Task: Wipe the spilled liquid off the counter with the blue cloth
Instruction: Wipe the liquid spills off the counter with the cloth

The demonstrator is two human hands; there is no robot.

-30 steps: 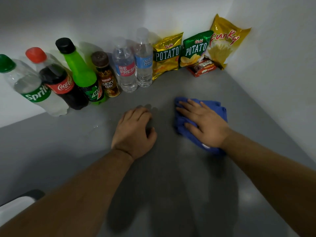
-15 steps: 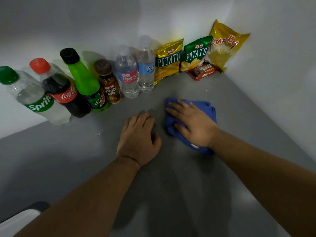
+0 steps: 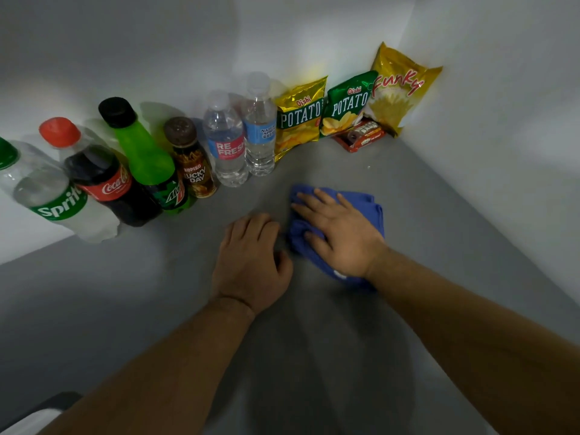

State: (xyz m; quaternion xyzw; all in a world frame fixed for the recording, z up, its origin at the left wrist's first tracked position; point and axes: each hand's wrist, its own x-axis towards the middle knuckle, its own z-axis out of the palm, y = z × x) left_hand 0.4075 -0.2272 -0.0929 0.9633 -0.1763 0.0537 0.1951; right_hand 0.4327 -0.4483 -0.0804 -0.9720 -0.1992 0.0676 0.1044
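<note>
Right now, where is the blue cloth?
The blue cloth lies flat on the grey counter, right of centre, pressed under the right hand, beside the left hand.

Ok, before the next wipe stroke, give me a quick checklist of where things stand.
1. Right hand flat on the blue cloth: ok.
2. Cloth lying flat on the grey counter: ok.
3. Left hand off the cloth, resting on the counter beside it: ok.
4. Bottles clear of the cloth, nearest being the Refresh water bottle: ok.
5. Snack bags clear, such as the gold Oishi Potato bag: ok.
6. Spilled liquid left on the counter: cannot tell.
</note>
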